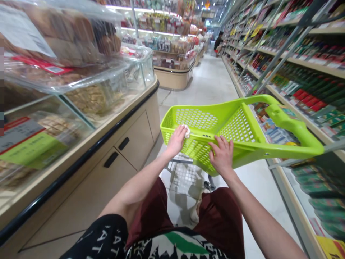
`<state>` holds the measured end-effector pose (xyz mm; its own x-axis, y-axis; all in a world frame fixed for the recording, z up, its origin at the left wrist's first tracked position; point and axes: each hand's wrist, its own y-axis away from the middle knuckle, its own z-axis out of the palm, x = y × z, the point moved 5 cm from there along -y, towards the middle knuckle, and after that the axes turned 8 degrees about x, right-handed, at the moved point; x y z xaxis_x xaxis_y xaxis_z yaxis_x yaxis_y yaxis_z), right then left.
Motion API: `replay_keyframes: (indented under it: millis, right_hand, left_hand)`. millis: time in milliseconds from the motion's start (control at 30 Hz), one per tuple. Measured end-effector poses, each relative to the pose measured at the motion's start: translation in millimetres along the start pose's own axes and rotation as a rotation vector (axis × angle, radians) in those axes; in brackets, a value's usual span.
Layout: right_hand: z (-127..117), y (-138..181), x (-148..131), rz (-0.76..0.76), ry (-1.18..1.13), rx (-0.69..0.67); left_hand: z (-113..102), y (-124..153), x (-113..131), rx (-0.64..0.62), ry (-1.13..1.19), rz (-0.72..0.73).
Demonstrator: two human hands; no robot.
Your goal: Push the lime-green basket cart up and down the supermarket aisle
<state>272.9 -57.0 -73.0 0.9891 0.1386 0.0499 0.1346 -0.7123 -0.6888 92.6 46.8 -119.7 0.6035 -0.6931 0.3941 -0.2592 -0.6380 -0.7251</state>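
Note:
A lime-green shopping cart (237, 151) with perforated basket walls stands crosswise in front of me, its handle to the right. My left hand (176, 141) is closed on a crumpled white wipe (185, 131), which touches the near rim of the basket toward its left end. Farther right on the same rim rests my right hand (222, 153), fingers spread over the edge and thumb apart. The basket's inside, as far as it shows, holds nothing. Below it, part of the cart's lower frame and a caster (209, 184) are visible.
On the left runs a beige display counter (132, 133) with clear bins of packaged food. Tall shelves (309, 64) full of boxed goods line the right side. A person (219, 43) crouches far down the tiled aisle (205, 75). Another display island (172, 75) stands ahead.

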Motion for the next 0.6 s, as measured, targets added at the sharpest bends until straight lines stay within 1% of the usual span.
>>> replay_keyframes:
  millis: [33, 100, 167, 233, 267, 300, 433, 467, 500, 533, 600]
  right_hand:
    - [0, 1, 0, -0.002, -0.001, 0.001]
    - [0, 3, 1, -0.006, -0.001, 0.006]
    - [0, 5, 0, -0.012, -0.004, 0.010]
    - [1, 5, -1, -0.010, -0.008, 0.008]
    - [1, 5, -2, -0.005, -0.009, 0.006]
    - [2, 4, -2, 0.002, -0.008, 0.003]
    - [1, 2, -2, 0.007, -0.011, -0.023]
    - [1, 1, -2, 0.001, -0.016, -0.032]
    - [1, 1, -1, -0.006, -0.025, -0.040]
    - [1, 1, -1, -0.012, -0.040, -0.050]
    - [-1, -1, 0, -0.005, -0.094, -0.069]
  left_hand:
    - [0, 1, -1, -0.002, -0.004, 0.007]
    - [-6, 3, -16, 0.023, -0.031, -0.053]
    - [-17, 4, -40, 0.102, -0.074, -0.202]
    - [-23, 5, -54, 0.179, -0.102, -0.324]
    - [-22, 5, -53, 0.191, -0.102, -0.338]
    - [-18, 4, -46, 0.179, -0.091, -0.313]
    - [7, 0, 3, 0.034, -0.012, -0.071]
    - [11, -1, 11, 0.001, 0.001, -0.023]
    - [12, -2, 14, -0.027, 0.006, 0.004]
    - [11, -3, 13, -0.047, 0.000, 0.002]
    - [4, -5, -2, -0.050, -0.036, -0.072]
